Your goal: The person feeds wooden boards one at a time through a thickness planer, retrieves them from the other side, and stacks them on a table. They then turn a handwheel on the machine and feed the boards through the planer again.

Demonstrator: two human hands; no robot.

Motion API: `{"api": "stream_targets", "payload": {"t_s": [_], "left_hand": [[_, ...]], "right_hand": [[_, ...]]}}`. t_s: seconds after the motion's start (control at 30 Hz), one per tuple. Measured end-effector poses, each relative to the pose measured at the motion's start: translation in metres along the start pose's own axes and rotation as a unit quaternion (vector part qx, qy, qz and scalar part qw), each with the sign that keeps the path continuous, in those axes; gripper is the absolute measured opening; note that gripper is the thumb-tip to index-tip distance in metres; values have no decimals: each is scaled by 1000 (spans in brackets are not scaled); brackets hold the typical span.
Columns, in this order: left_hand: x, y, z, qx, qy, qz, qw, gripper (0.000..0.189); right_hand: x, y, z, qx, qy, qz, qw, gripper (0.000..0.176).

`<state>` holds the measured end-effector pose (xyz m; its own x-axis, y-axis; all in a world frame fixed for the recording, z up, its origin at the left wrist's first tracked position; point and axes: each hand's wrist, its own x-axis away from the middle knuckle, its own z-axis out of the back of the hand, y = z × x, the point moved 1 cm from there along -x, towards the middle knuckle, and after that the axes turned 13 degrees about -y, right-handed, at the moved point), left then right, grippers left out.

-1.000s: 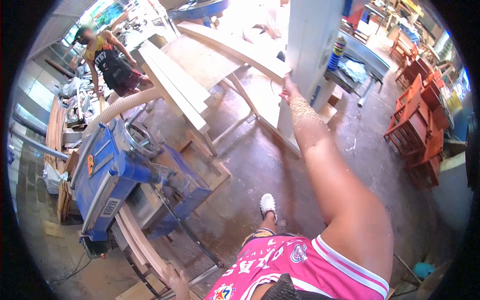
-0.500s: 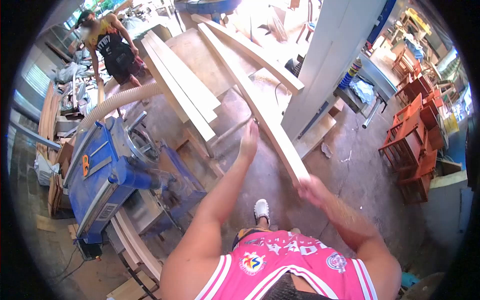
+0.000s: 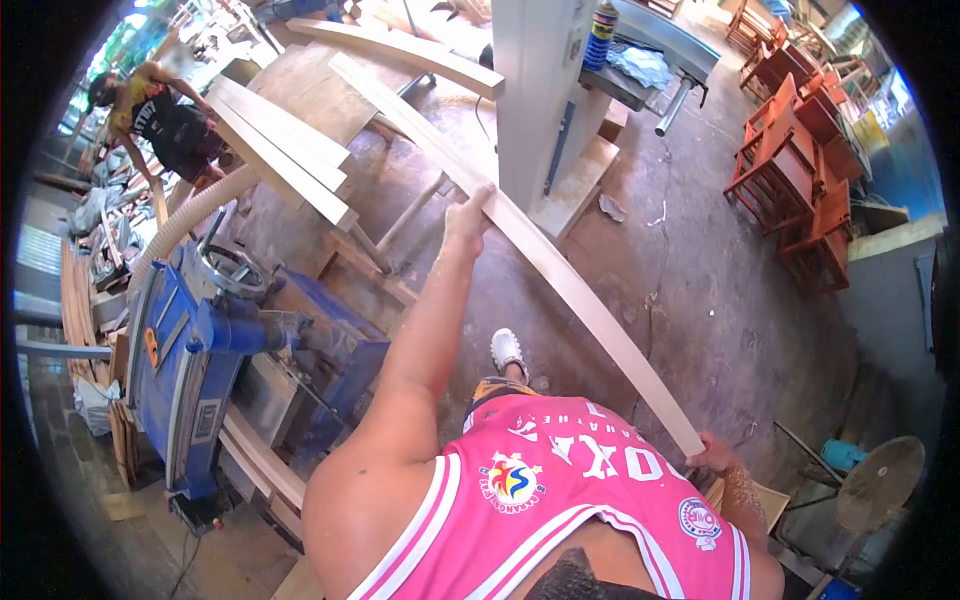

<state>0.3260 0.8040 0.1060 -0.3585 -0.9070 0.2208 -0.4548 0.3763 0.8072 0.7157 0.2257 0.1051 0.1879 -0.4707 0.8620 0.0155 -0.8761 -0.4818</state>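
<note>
A long, slightly curved wooden plank (image 3: 570,285) runs diagonally in front of my body, from the far work surface down to my right side. My left hand (image 3: 466,222) is closed on its near edge about midway, with the fingers partly hidden under the wood. At the plank's near end, low by my right hip, my right hand (image 3: 712,455) grips the tip. Another curved wooden piece (image 3: 400,48) lies beyond it, close to a pale upright post (image 3: 535,110). Several straight light boards (image 3: 285,140) are stacked to the left.
A blue machine (image 3: 175,350) with a handwheel and ribbed hose (image 3: 190,215) stands at my left. Another person (image 3: 165,120) is at the far left. Wooden chairs (image 3: 785,165) are piled at the right. A round fan (image 3: 880,485) stands at lower right.
The plank has been drawn toward me and to the right. My left hand, apart from it before, now holds its middle. My right hand has moved down and right with its end.
</note>
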Motion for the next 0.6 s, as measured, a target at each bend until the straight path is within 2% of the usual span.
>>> {"api": "stream_targets", "payload": {"t_s": [0.13, 0.17, 0.2, 0.23, 0.27, 0.3, 0.33, 0.37, 0.4, 0.43, 0.47, 0.5, 0.57, 0.6], "left_hand": [[87, -17, -51, 7, -41, -9, 999, 52], [111, -24, -62, 13, -48, -27, 998, 58], [132, -30, -74, 9, -39, -39, 998, 58], [154, -35, -85, 89, -55, -83, 991, 65], [178, -38, -95, 168, -70, -129, 975, 73], [210, -35, -111, 176, -112, -125, 970, 88], [232, -41, -113, 174, -98, -135, 971, 88], [252, -47, -117, 251, -186, -131, 941, 76], [273, -52, -121, 322, -275, -125, 897, 64], [287, -57, -123, 336, -279, -134, 890, 49], [296, -61, -120, 328, -277, -150, 891, 49], [308, -71, -113, 336, -289, -171, 880, 44], [332, -87, -99, 336, -338, -215, 853, 36], [343, -91, -96, 331, -333, -223, 854, 36]], "right_hand": [[-6, 95, 40, 2, -56, -29, 998, 61], [-9, 117, 44, 12, -64, -21, 998, 61], [-11, 140, 49, 117, 35, -10, 992, 62], [-13, 160, 55, 220, 133, 5, 966, 62], [-17, 179, 56, 233, 123, 11, 964, 62], [-19, 194, 57, 231, 254, 90, 935, 63], [-16, 211, 57, 218, 375, 166, 885, 64], [-8, 214, 53, 230, 438, 155, 855, 61], [-4, 241, 62, 237, 425, 155, 860, 61], [-4, 258, 73, 251, 516, 193, 796, 62], [-11, 261, 86, 257, 600, 237, 719, 63], [-4, 250, 83, 262, 591, 249, 721, 63], [30, 233, 68, 261, 650, 296, 649, 59], [41, 225, 65, 264, 644, 303, 651, 59]]}}
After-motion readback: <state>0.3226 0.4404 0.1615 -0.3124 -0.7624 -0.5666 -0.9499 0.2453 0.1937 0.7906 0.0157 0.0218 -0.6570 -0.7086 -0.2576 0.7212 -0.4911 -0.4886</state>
